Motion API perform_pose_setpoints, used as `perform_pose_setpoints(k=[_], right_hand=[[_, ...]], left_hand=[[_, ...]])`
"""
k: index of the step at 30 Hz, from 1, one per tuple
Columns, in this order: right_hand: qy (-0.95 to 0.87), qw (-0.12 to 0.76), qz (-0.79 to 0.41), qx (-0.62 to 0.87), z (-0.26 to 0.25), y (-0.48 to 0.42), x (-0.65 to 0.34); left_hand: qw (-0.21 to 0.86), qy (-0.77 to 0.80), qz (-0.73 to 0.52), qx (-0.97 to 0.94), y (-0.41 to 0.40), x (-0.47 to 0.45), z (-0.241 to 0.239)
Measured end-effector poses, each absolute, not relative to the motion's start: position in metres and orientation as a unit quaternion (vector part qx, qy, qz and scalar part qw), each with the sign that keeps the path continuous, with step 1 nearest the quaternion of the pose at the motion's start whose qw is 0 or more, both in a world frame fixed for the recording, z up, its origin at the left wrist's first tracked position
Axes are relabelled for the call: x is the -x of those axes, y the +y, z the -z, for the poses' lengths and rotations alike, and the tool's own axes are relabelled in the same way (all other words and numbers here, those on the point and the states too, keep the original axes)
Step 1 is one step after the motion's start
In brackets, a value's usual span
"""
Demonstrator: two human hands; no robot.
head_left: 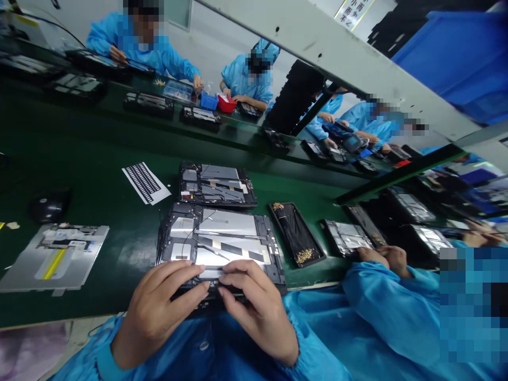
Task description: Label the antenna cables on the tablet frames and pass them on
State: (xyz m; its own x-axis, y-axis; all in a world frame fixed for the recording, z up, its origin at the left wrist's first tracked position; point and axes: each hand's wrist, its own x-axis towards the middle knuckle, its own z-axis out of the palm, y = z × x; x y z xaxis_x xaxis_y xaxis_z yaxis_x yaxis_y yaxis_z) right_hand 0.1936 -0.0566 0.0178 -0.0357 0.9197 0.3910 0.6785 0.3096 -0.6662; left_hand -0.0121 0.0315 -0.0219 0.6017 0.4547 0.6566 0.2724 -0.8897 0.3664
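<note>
Black dev. (pixel 228 246), fingers (pixel 238 281) @ edge.

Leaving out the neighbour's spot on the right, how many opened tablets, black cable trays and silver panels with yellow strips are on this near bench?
Opened tablets: 2
Black cable tray: 1
Silver panel with yellow strip: 1
Total: 4

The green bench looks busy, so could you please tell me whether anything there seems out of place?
A tiny white scrap lies beside the printed sheet, and a pale scrap near the black mouse; possibly stray litter.
</note>
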Motion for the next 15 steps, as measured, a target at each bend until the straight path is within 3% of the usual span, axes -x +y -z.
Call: perform_pose_setpoints(k=[10,15], right_hand=[[-0.716,0.375,-0.144,0.571,-0.0159,-0.0583,-0.1958],[-0.745,0.341,-0.082,0.568,-0.0126,-0.0577,-0.1967]], left_hand=[[0.122,0.195,-0.4,-0.887,0.0324,0.0134,0.024],[0.128,0.192,-0.394,-0.89,0.0326,0.0123,0.0278]])
